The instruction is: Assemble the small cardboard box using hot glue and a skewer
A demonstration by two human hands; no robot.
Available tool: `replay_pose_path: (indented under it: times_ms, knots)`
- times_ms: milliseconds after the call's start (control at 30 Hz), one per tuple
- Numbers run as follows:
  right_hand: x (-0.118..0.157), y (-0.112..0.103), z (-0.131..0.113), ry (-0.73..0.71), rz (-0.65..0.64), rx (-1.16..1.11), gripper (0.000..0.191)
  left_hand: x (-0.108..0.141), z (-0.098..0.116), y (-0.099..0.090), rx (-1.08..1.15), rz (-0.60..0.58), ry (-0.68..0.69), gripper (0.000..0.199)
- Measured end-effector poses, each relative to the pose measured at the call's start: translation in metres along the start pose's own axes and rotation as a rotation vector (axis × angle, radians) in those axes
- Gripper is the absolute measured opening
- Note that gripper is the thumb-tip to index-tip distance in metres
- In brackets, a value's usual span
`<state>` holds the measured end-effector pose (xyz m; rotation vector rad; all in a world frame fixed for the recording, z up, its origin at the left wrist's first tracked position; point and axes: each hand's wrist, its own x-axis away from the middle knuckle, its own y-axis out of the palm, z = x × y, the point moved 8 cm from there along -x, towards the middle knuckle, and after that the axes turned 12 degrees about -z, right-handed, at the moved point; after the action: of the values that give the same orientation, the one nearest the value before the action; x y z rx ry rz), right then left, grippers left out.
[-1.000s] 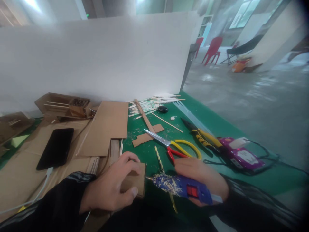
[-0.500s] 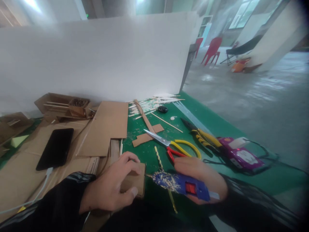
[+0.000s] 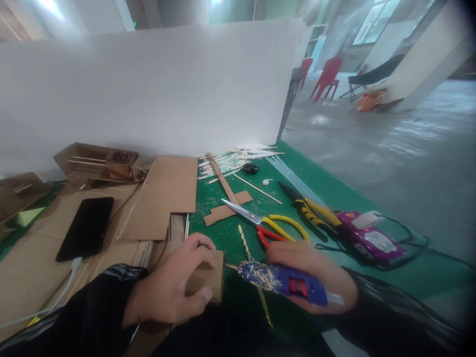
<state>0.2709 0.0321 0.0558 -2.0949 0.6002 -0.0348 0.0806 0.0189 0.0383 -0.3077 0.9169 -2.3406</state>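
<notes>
A small cardboard box (image 3: 206, 280) is gripped in my left hand (image 3: 174, 282), fingers over its top and thumb along the near side. My right hand (image 3: 316, 272) is wrapped around a blue hot glue gun (image 3: 280, 280) with a red switch; wood-coloured scraps cling to its front. The gun's nozzle points left, close to the box's right edge; whether it touches I cannot tell. Beneath the gun lies a twisted yellow drill bit (image 3: 265, 307). Scissors (image 3: 256, 218) with red and yellow handles rest just beyond my right hand.
Black-and-yellow pliers (image 3: 310, 206) and a purple power strip (image 3: 372, 240) lie at right. Clear glue sticks (image 3: 297, 178), wooden sticks (image 3: 226, 166) and cardboard strips (image 3: 223, 213) are farther back. On the left, a phone (image 3: 85, 228) lies on cardboard sheets. A white panel (image 3: 148, 94) stands behind.
My right hand and the glue gun have shifted slightly to the right, drawing the nozzle a little along or away from the box's edge. My left hand and the box look unmoved.
</notes>
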Motion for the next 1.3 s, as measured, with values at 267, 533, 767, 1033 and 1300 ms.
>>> replay_pose_path:
  times_ms: [267, 533, 767, 1033, 1300]
  knots:
    - [-0.002, 0.000, -0.010, -0.005, -0.045, -0.058, 0.023, 0.001, 0.000, 0.001, 0.008, -0.002, 0.000, 0.041]
    - [-0.007, 0.007, -0.015, -0.048, -0.083, -0.072, 0.031, 0.000, 0.001, -0.001, -0.011, 0.003, 0.003, 0.039]
    - [-0.008, 0.012, -0.011, -0.022, -0.097, -0.061, 0.028, 0.000, -0.001, 0.000, -0.006, 0.005, -0.003, 0.041]
    - [-0.008, 0.010, -0.010, -0.037, -0.064, -0.056, 0.026, 0.000, -0.001, 0.000, -0.016, 0.004, 0.004, 0.041]
    - [-0.005, 0.009, -0.005, -0.013, -0.070, -0.053, 0.023, 0.000, 0.001, 0.000, -0.003, -0.006, -0.004, 0.040]
